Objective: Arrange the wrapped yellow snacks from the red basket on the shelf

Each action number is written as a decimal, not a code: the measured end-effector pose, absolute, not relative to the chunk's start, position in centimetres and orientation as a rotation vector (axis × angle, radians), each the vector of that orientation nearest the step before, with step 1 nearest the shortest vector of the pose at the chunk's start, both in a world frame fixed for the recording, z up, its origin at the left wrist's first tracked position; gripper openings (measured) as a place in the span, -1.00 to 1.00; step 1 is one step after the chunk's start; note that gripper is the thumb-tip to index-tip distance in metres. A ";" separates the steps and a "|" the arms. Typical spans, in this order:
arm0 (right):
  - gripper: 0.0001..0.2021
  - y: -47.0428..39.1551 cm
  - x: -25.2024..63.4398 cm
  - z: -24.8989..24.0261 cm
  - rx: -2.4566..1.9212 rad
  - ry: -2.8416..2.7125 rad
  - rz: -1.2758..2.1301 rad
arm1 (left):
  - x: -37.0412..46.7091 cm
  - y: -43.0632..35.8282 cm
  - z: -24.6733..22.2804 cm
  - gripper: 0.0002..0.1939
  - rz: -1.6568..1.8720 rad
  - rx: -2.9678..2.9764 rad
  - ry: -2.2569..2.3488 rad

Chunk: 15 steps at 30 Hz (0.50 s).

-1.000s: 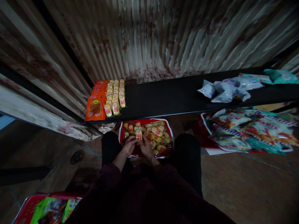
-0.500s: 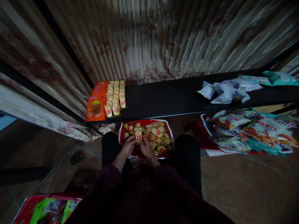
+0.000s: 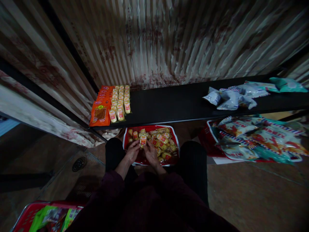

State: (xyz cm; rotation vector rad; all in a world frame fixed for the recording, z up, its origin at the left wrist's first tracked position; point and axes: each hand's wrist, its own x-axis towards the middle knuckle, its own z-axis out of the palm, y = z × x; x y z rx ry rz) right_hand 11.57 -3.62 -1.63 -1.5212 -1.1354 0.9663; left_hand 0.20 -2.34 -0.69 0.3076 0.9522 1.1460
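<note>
Between my fingertips I hold a small yellow wrapped snack cake (image 3: 143, 141) with a red and white label, upright and facing me. My left hand (image 3: 132, 152) grips its left side, and my right hand (image 3: 151, 154) pinches the right. Both are closed on it above a red basket (image 3: 177, 138) with a white rim, which sits between my knees. Many like snack cakes (image 3: 163, 145) lie loose in that basket. On the black shelf (image 3: 166, 103) beyond, matching cakes (image 3: 120, 102) stand in rows beside orange snack packets (image 3: 100, 111).
Silver and white snack bags (image 3: 230, 97) and a teal bag (image 3: 288, 85) lie on the shelf's right part. Below them a second red basket (image 3: 209, 140) overflows with printed bags. A third red basket (image 3: 26, 214) with green packets stands at lower left. Black shelf posts (image 3: 70, 42) rise at left.
My view has shifted very slightly. Both hands keep the same snack cake in nearly the same place over the basket.
</note>
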 end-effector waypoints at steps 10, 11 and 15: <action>-0.64 -3.0 11.2 0.2 -1.433 -1.162 0.982 | -0.3 -2.0 0.6 -0.65 1.176 0.310 0.956; -0.64 -3.0 11.1 0.2 -1.428 -1.166 0.976 | -0.3 -2.0 0.6 -0.66 1.188 0.309 0.954; -0.60 -2.9 11.0 0.0 -1.459 -1.173 0.942 | -0.3 -2.0 0.7 -0.68 1.209 0.316 0.926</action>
